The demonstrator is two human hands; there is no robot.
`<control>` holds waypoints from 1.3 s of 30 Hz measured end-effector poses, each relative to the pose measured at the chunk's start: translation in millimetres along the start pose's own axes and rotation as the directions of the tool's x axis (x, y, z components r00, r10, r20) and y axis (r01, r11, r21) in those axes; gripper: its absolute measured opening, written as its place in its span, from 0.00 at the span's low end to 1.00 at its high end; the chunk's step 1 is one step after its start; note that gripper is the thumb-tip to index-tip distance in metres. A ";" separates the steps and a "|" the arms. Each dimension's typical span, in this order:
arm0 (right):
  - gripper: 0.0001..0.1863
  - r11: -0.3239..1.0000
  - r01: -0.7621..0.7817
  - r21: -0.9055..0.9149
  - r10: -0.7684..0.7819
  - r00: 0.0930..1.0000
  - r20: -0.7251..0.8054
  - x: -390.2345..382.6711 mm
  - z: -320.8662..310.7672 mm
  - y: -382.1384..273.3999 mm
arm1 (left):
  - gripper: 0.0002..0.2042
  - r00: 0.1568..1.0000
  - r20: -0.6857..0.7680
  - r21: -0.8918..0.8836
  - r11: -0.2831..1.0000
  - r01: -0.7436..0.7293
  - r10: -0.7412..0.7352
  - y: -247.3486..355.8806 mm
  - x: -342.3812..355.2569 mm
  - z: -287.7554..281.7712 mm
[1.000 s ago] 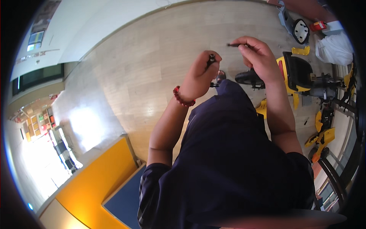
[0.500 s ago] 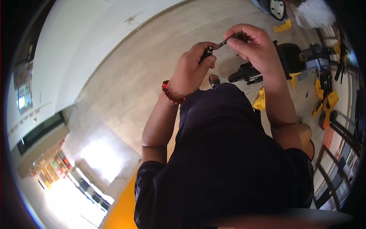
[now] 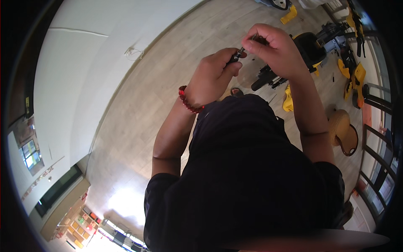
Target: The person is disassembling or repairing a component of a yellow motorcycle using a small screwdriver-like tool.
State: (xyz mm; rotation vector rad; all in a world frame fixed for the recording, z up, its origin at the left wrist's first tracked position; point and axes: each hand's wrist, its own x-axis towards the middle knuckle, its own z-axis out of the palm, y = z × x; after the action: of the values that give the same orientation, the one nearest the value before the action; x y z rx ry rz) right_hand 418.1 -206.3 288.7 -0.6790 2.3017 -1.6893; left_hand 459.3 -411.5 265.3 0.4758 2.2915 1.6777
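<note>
My left hand [image 3: 210, 77], with a red bead bracelet [image 3: 187, 101] at its wrist, is closed round a dark-handled tool [image 3: 235, 56] with a shiny metal end like a socket. The tool's end points up and right toward my other hand. Just beside it, my right hand [image 3: 277, 50] pinches a small dark piece with a thin metal shaft [image 3: 247, 45]. Fingers cover most of that piece, so its kind cannot be made out. The shaft and the metal end meet or nearly meet; I cannot tell whether they are joined. Both hands are held up above the floor.
A partly stripped black two-wheeler [image 3: 310, 50] lies on the floor to the right. Yellow panels [image 3: 288, 100] are scattered round it. A tan woven seat [image 3: 339, 126] is beside my right elbow. The white wall [image 3: 84, 75] runs along the left, with a socket and cord [image 3: 132, 51].
The metal end of the left-hand tool has turned toward the right hand, and the shaft has come closer to it. My view has rotated, shifting the room; both hands keep their hold.
</note>
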 end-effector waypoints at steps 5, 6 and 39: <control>0.09 0.992 -0.098 0.080 0.101 0.994 -0.032 6.0 20.0 4.7 | 0.12 0.998 0.005 0.006 0.998 0.062 -0.062 -9.2 -3.3 -10.9; 0.09 0.987 -0.132 0.088 0.134 0.991 -0.021 6.3 23.0 5.4 | 0.12 0.998 0.020 -0.009 0.998 0.063 -0.063 -11.1 -3.6 -13.1; 0.12 0.973 -0.167 0.157 0.188 0.974 -0.125 79.0 6.9 58.2 | 0.12 0.965 0.191 -0.088 0.976 0.200 -0.180 -56.3 83.4 -40.2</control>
State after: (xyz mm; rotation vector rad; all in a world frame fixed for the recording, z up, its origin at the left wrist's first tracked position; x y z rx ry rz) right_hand 338.0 -235.9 239.8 -0.3247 2.2229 -1.8477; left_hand 361.3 -427.9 222.1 0.3576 2.0362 1.5831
